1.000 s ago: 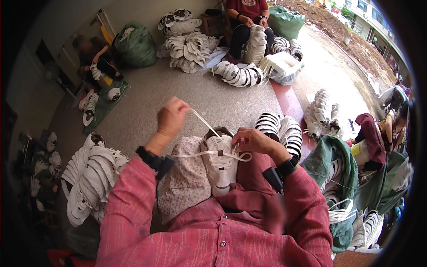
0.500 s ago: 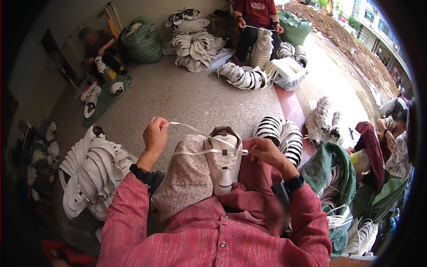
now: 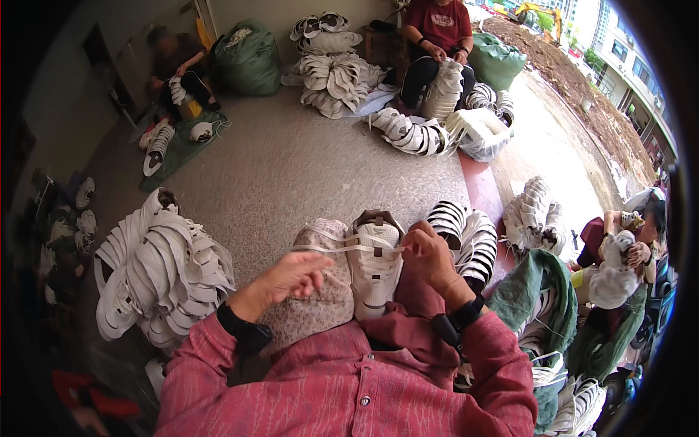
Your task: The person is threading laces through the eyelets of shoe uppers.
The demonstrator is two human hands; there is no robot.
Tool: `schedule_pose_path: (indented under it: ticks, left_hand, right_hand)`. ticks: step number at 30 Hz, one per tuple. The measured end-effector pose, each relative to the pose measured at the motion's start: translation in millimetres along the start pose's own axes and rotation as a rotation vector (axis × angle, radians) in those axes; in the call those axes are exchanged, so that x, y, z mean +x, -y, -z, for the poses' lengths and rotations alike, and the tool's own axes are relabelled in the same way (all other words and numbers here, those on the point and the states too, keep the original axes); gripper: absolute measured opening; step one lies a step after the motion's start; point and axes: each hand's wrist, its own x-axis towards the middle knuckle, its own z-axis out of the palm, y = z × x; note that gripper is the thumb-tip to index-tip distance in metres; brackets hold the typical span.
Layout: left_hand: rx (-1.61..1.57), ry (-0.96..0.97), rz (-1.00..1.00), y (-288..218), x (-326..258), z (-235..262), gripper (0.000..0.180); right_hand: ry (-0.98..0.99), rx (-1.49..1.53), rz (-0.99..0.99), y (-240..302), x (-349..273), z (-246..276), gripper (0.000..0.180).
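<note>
A white shoe upper (image 3: 375, 277) with a dark collar stands on my lap, toe toward me, against a floral-patterned cloth (image 3: 313, 269). A flat white shoelace (image 3: 331, 249) runs through its top eyelets and trails left over the cloth. My left hand (image 3: 287, 278) is just below that trailing length, fingers loosely stretched out, and appears to hold nothing. At the upper's right edge, my right hand (image 3: 433, 256) pinches the lace close to an eyelet; the fingertips partly hide the grip.
Stacked white uppers (image 3: 164, 269) lie at my left, with striped stacks (image 3: 477, 247) beyond my right hand. A green sack (image 3: 535, 291) holds more at right. Across the floor sit a person in a red shirt (image 3: 440, 29), another at far left (image 3: 175, 65), and a third at right (image 3: 630, 247).
My left hand has let go of the raised lace end and come down and right, in front of the cloth. The lace now lies lower. My right hand stays beside the upper.
</note>
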Motion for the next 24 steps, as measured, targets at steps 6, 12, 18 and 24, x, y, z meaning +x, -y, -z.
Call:
schedule_pose_path:
  ticks: [6, 12, 18, 24]
  left_hand:
    - [-0.817, 0.176, 0.008, 9, 21, -46, 0.034]
    - [-1.217, 0.140, -0.208, 27, 30, -26, 0.021]
    - [-1.126, -0.156, -0.475, 43, 2, 38, 0.021]
    - [-0.974, -0.494, -0.638, 35, -43, 68, 0.022]
  right_hand:
    - [-0.063, -0.558, 0.398, 15, 2, -4, 0.020]
    - [0.092, -0.241, 0.131, 14, -5, 26, 0.035]
    - [0.106, -0.173, 0.122, 19, 25, 17, 0.028]
    - [0.244, -0.590, 0.296, 35, 50, -29, 0.018]
